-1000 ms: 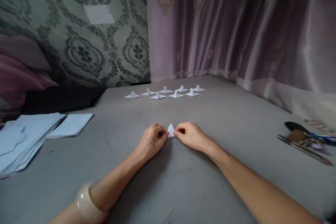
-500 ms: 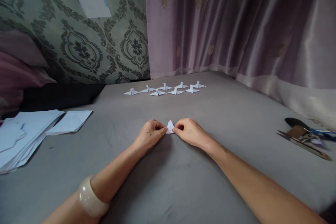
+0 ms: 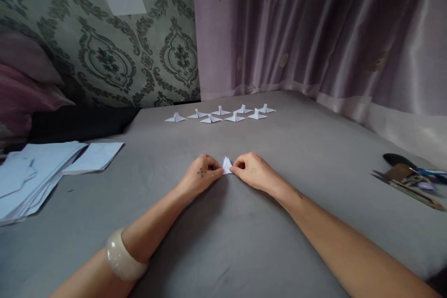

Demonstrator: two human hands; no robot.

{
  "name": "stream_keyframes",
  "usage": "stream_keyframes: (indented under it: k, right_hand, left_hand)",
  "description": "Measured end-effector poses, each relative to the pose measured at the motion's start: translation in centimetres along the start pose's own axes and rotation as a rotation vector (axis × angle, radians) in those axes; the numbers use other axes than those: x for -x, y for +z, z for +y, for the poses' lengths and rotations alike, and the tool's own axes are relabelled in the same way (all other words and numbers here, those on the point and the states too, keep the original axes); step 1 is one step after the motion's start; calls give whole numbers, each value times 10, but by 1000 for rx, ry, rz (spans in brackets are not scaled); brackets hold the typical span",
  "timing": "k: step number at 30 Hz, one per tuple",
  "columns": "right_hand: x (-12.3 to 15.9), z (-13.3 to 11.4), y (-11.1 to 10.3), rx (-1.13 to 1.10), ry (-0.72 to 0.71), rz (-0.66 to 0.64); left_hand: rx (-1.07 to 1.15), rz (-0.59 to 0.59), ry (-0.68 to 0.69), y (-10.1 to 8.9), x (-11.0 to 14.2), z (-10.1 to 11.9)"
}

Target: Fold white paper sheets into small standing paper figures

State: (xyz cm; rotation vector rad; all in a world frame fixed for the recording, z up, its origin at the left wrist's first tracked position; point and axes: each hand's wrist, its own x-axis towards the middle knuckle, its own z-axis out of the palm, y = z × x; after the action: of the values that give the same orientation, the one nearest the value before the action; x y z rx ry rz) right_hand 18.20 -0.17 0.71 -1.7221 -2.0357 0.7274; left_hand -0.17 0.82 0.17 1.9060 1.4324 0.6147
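Observation:
Between my two hands is a small folded piece of white paper (image 3: 226, 165), with pointed tips standing up at its top. My left hand (image 3: 202, 172) pinches its left edge between thumb and fingers. On the opposite side, my right hand (image 3: 254, 171) pinches the right edge the same way. Both hands are low over the grey cloth surface (image 3: 279, 233), and the curled fingers are partly hidden behind the thumbs. Farther back, several folded white paper figures (image 3: 211, 119) with spread wing-like sides stand in two rows.
At the left lie a stack of white paper sheets (image 3: 45, 167) and a smaller pile of cut paper (image 3: 96, 157), with black cloth (image 3: 84, 123) behind. Scissors (image 3: 407, 189) and other small tools lie at the right. A purple curtain (image 3: 265, 32) hangs at the back.
The tips of the folded paper look slightly more spread apart at the top. Both hands keep their pinch, and the whole view has shifted a little.

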Motion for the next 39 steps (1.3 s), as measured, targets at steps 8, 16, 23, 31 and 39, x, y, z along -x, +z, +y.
stream_keyframes:
  k: [8, 16, 23, 31, 39]
  right_hand:
    - [-5, 1, 1, 16, 13, -17]
    - [-6, 8, -2, -11, -45, 5]
    - [-8, 16, -10, -209, -41, -150]
    - [3, -2, 5, 93, -4, 99]
    - [7, -4, 7, 111, -31, 95]
  left_hand:
    - [-139, 71, 169, 8, 4, -6]
    - [-458, -61, 400, 7, 20, 5]
    - [-678, -90, 415, 9, 27, 17]
    - [-824, -115, 407, 16, 34, 23]
    - [-222, 129, 119, 10, 19, 12]
